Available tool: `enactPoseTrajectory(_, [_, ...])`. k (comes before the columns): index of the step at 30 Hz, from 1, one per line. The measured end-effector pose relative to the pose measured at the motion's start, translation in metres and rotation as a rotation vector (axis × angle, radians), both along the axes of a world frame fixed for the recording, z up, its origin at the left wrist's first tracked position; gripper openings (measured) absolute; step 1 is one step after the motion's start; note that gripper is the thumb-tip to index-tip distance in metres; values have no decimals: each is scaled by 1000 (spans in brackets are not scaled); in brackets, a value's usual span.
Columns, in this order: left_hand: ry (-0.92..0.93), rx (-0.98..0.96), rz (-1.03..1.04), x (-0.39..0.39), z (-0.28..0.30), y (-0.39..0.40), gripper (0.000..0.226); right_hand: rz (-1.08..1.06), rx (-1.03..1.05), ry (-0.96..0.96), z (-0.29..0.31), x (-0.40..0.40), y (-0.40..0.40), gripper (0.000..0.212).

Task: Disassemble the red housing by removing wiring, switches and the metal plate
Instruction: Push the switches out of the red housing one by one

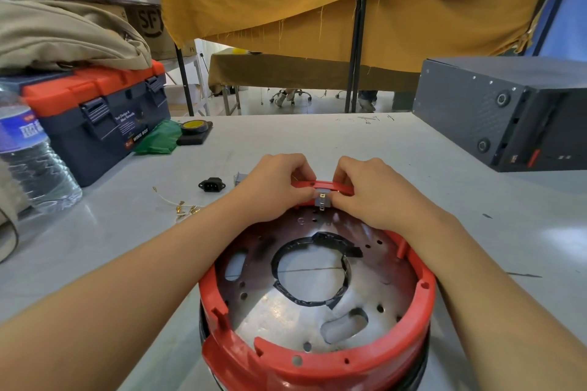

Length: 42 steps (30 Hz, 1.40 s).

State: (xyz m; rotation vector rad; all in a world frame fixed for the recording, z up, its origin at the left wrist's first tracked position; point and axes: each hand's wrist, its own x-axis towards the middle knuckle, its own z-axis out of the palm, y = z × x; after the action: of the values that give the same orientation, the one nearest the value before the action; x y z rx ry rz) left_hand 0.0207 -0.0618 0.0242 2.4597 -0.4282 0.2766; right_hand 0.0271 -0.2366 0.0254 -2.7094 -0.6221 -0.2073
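The round red housing (422, 292) stands on the table right in front of me, open side up. Inside it lies the metal plate (286, 308), with a large centre hole edged in black tape. A small grey switch (322, 199) with metal terminals sits in the housing's far wall. My left hand (276, 187) and my right hand (368, 190) both curl over the far rim and pinch this switch from either side. A black power socket (211, 185) and loose white wires (178, 206) with brass terminals lie on the table to the left.
A blue and orange toolbox (98, 111) and a water bottle (31, 155) stand at the left. A yellow tape roll (194, 127) and green bag (157, 138) lie behind. A black computer case (502, 111) occupies the right. The grey table (381, 143) extends beyond.
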Motion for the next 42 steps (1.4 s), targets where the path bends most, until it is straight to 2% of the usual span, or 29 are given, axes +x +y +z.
enactPoseTrajectory(22, [-69,115,-25,-1,-1,-3,11,36,-93,4,0,3,0,23])
enactPoseTrajectory(42, [-84,159,-26,-1,-4,-6,11,41,-64,30,-2,8,1,17])
